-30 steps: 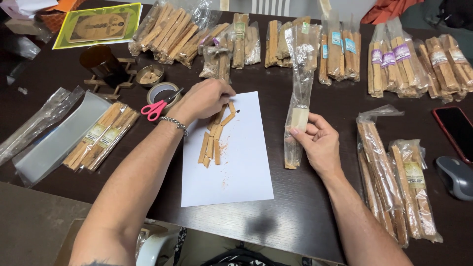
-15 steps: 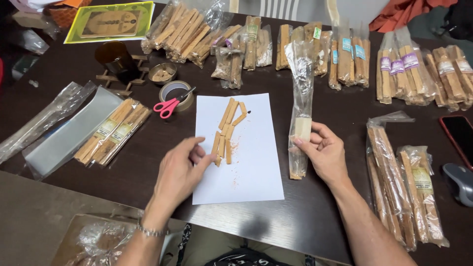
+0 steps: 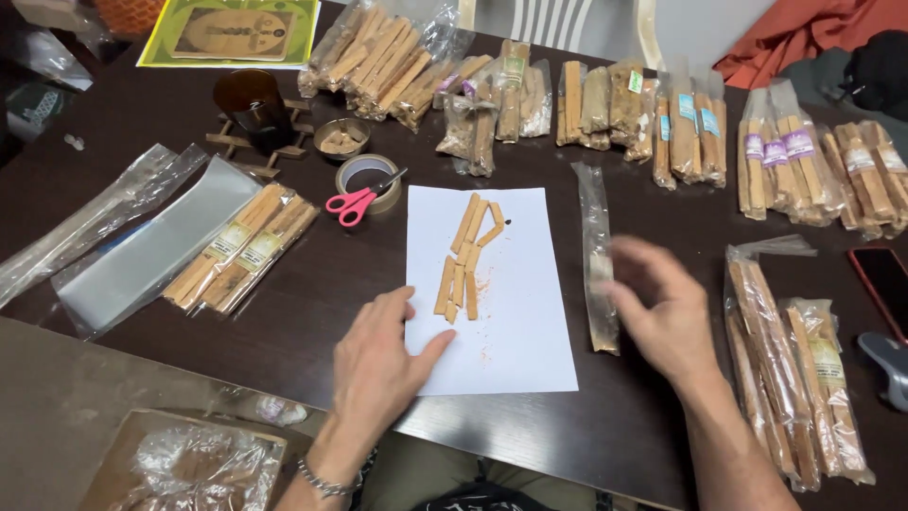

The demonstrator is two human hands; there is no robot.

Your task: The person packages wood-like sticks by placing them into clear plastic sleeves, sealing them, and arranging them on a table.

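A white paper sheet (image 3: pixel 511 331) lies on the dark table (image 3: pixel 312 284) with several short wood sticks (image 3: pixel 465 260) on it. My left hand (image 3: pixel 378 364) rests open at the sheet's lower left corner, fingertips touching the paper. My right hand (image 3: pixel 662 308) is blurred, open and empty, just right of a long clear plastic bag (image 3: pixel 596 255) that lies flat on the table beside the sheet.
Pink scissors (image 3: pixel 355 202) lie on a tape roll (image 3: pixel 369 175). Packed stick bundles (image 3: pixel 241 251) and empty sleeves (image 3: pixel 113 237) sit left, more packs (image 3: pixel 785 369) right and along the back (image 3: pixel 586 104). A phone (image 3: pixel 884 279) is at the right edge.
My right hand has let go of the clear bag, which now lies flat on the table. My left hand drew back from the sticks to the sheet's near corner.
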